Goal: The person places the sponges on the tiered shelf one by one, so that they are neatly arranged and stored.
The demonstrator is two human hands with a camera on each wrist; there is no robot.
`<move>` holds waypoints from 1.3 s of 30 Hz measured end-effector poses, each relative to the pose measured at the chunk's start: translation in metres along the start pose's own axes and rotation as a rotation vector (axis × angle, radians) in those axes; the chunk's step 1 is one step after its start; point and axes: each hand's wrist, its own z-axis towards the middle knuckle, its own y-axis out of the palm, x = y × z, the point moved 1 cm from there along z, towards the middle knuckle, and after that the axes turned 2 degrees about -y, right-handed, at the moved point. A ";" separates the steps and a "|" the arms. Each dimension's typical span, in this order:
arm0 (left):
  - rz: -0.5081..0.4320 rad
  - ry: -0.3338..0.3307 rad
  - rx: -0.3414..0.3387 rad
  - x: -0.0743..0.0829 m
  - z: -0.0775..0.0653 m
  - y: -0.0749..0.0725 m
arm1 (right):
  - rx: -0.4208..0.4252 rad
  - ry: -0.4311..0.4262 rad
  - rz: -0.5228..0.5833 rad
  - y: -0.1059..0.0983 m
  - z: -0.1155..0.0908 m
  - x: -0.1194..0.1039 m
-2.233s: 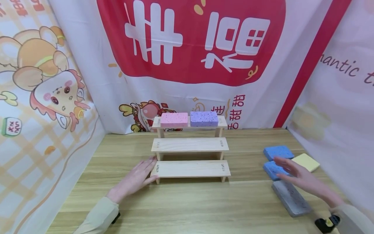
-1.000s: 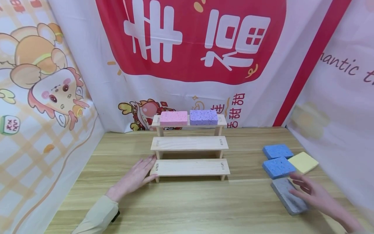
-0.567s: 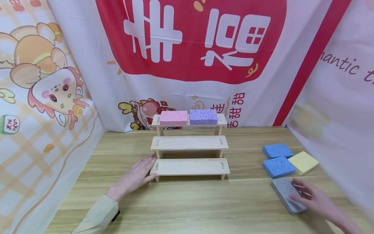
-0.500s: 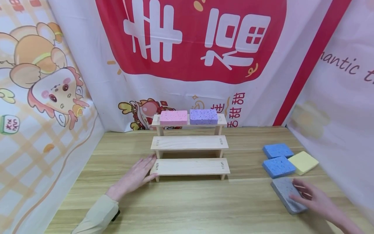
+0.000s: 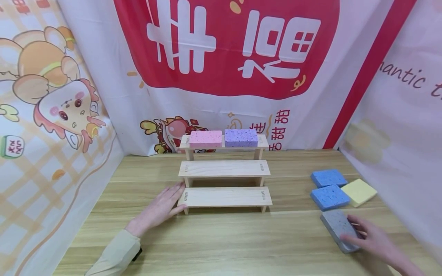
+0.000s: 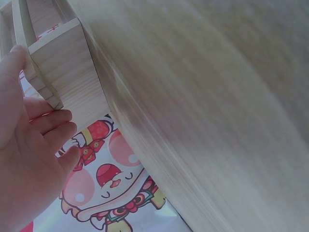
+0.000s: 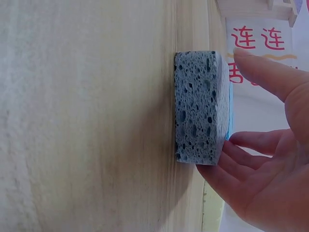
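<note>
My left hand (image 5: 160, 209) holds the left end of a three-tier wooden shelf (image 5: 224, 197). In the left wrist view its thumb and fingers lie on opposite sides of the shelf's end. On the right, my right hand (image 5: 374, 237) reaches over a grey sponge (image 5: 340, 230) lying on the table. In the right wrist view the fingers touch the lower side of this porous sponge (image 7: 195, 106), while the thumb stands apart from its opposite edge. A pink sponge (image 5: 206, 138) and a purple sponge (image 5: 241, 138) sit side by side on the top tier.
Two blue sponges, a nearer one (image 5: 330, 197) and a farther one (image 5: 329, 178), lie beyond the grey one. Beside them is a pale yellow sponge (image 5: 359, 192). Printed cloth (image 5: 397, 115) walls off the back and sides of the wooden table (image 5: 221, 241).
My right hand has come back from over the blue sponges to the grey sponge, its thumb now moving in slightly. The left hand stays at the shelf.
</note>
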 end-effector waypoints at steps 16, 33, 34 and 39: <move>-0.017 -0.014 -0.016 0.001 -0.001 0.000 | 0.032 0.006 -0.124 0.007 0.003 -0.008; -0.020 -0.021 -0.012 0.002 -0.001 -0.001 | 0.034 0.013 -0.181 0.009 0.006 -0.015; -0.020 -0.021 -0.011 0.002 -0.001 -0.001 | 0.038 0.011 -0.183 0.009 0.006 -0.015; -0.010 -0.016 -0.006 0.001 -0.001 -0.001 | 0.041 0.014 -0.196 0.008 0.007 -0.016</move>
